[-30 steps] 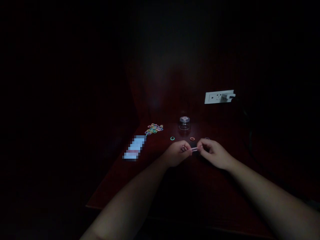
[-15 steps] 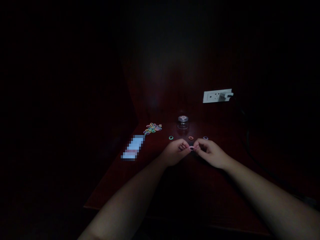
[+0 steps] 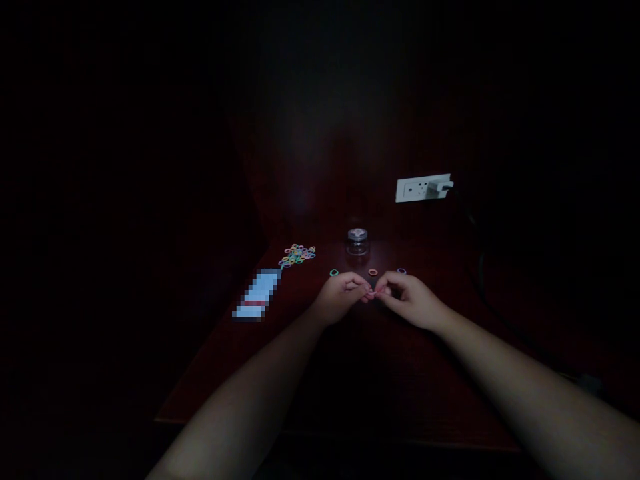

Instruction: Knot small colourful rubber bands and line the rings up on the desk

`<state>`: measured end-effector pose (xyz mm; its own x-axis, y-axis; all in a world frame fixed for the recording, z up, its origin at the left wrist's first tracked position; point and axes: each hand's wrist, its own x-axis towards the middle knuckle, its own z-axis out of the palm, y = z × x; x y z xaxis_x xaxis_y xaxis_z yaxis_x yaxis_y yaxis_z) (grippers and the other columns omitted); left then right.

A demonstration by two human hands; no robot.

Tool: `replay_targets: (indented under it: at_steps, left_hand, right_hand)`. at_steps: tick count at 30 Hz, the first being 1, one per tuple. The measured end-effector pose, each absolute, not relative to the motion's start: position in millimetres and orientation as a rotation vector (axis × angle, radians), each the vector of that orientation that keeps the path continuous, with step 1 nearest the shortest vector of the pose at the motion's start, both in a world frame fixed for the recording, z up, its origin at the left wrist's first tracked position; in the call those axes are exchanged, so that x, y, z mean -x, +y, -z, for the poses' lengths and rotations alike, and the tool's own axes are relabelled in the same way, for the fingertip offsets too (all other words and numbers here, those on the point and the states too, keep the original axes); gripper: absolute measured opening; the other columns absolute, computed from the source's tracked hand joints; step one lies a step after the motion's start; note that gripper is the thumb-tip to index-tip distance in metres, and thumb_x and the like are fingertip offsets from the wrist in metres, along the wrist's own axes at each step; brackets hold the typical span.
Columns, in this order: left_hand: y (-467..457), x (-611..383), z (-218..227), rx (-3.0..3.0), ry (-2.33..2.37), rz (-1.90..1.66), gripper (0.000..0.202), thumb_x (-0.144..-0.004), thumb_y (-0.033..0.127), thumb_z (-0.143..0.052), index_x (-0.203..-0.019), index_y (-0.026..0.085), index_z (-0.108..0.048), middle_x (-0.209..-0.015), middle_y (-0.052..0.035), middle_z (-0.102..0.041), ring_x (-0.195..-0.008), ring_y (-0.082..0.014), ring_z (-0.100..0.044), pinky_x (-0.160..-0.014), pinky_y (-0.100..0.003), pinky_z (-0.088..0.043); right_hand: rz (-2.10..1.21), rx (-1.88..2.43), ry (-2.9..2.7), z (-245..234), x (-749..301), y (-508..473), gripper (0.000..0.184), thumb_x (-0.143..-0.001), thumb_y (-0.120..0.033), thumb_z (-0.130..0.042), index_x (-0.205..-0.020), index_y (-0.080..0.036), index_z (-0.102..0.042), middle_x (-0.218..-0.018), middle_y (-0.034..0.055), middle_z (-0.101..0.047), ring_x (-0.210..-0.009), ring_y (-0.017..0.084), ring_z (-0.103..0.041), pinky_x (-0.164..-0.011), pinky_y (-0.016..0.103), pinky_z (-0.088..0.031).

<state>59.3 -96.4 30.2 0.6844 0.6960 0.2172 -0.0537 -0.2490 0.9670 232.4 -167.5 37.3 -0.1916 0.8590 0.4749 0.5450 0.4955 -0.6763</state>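
My left hand (image 3: pixel 340 298) and my right hand (image 3: pixel 407 299) meet fingertip to fingertip over a dark red table (image 3: pixel 380 373). Both pinch a small pink rubber band (image 3: pixel 371 294) between them. Just beyond the fingers lie three single bands in a row: a green band (image 3: pixel 334 273), an orange band (image 3: pixel 373 272) and a purple band (image 3: pixel 401 271). A heap of coloured rubber bands (image 3: pixel 297 255) lies to the far left of my hands.
A small clear jar with a lid (image 3: pixel 357 241) stands behind the row of bands. A white wall socket (image 3: pixel 419 189) holds a plug, and a dark cable (image 3: pixel 480 267) runs down from it on the right. A blurred flat item (image 3: pixel 257 295) lies left. The room is very dark.
One second ago the pink band was stretched out between my hands. My hands have since come together, and the band now sits slack and short between the fingertips.
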Motion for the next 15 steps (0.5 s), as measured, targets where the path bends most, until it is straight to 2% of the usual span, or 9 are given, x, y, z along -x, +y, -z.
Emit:
replay_targets:
  at_steps: [6, 15]
  left_hand:
    - [-96.6, -59.9, -27.7, -1.663, 0.519, -0.847, 0.028, -0.069, 0.029, -0.071, -0.086, 0.011, -0.059, -0.085, -0.0085, -0.070, -0.078, -0.0146, -0.066, -0.075, -0.029, -0.049]
    - [-99.0, -61.1, -27.9, -1.624, 0.519, -0.832, 0.035, -0.067, 0.025, -0.074, -0.093, 0.011, -0.055, -0.086, -0.0080, -0.069, -0.076, -0.0125, -0.065, -0.073, -0.027, -0.049]
  right_hand:
    - [-0.526, 1.114, -1.775, -38.7, -230.3, -168.7, 0.012, -0.079, -0.028, -0.057, -0.078, -0.016, -0.059, -0.065, -0.0006, -0.052, -0.057, 0.010, -0.046, -0.055, 0.024, -0.040]
    - [-0.639, 1.132, -1.620, -36.3, -231.0, -163.4, 0.015, -0.075, -0.030, -0.063, -0.076, -0.016, -0.056, -0.057, -0.0040, -0.048, -0.050, 0.008, -0.041, -0.048, 0.021, -0.033]
